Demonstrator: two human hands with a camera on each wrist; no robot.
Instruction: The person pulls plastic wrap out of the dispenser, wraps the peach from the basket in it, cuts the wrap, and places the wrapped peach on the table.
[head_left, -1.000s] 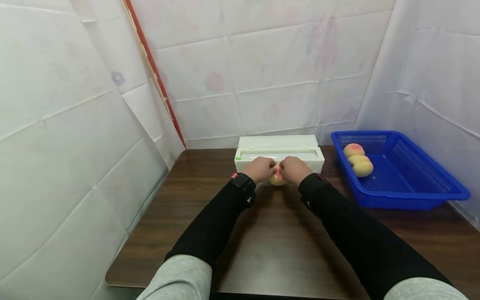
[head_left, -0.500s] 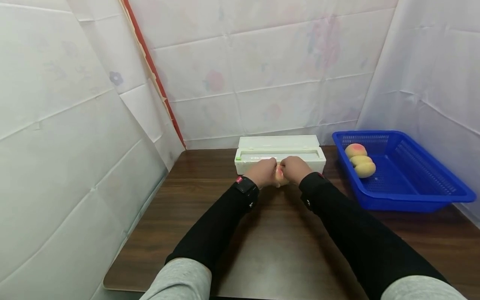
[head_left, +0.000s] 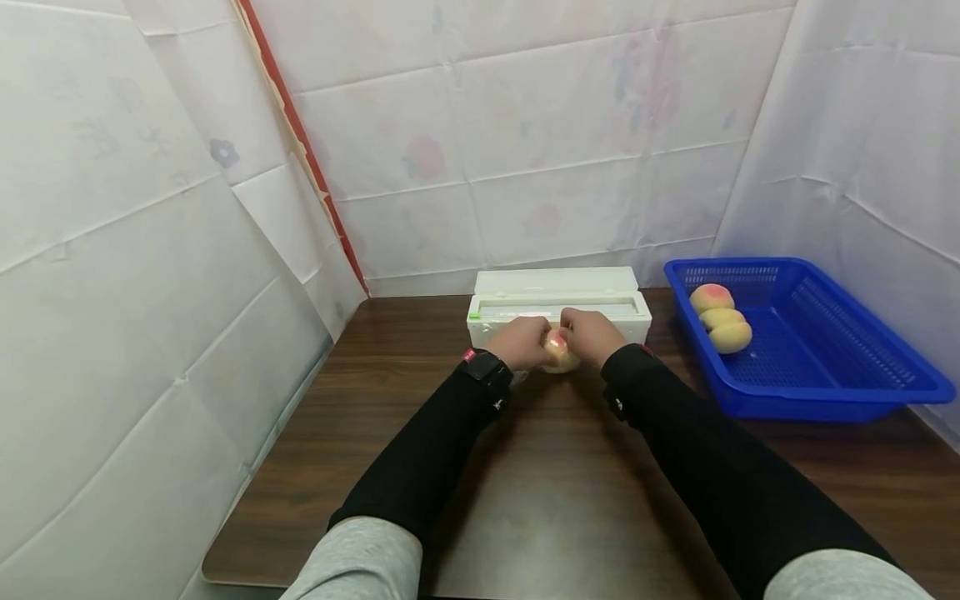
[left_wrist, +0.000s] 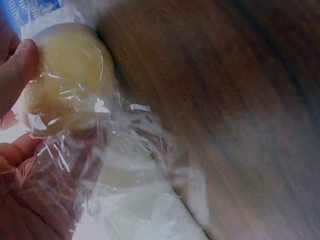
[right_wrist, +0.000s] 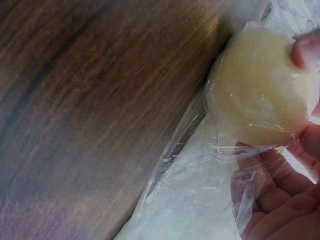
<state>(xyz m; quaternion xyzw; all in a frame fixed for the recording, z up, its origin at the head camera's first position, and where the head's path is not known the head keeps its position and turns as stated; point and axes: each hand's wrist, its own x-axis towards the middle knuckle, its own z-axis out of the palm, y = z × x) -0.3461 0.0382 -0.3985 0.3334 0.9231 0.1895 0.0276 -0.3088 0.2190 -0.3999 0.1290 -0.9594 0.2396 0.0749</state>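
A yellow and pink peach (head_left: 559, 357) is on the table between my two hands, with clear cling film (left_wrist: 130, 125) wrapped loosely around it. My left hand (head_left: 520, 342) grips the peach from the left, its thumb (left_wrist: 20, 70) on the fruit and its fingers behind bunched film. From the other side my right hand (head_left: 592, 336) holds it, thumb tip (right_wrist: 306, 52) pressed on the film-covered skin and fingers curled beneath. Loose film trails off the fruit in both wrist views. Right behind the hands stands a white cling film dispenser (head_left: 558, 281) with its lid raised.
To the right, a blue plastic basket (head_left: 832, 393) holds several fruits, among them a pink-topped peach (head_left: 711, 297) at its left side. The brown wooden table (head_left: 360, 450) has a rounded front left corner. White sheeting (head_left: 525, 150) walls off the back and both sides.
The left hand moved in over the peach and then back left, uncovering more of it. The right hand has stayed nearly in place, and the peach remains between both hands.
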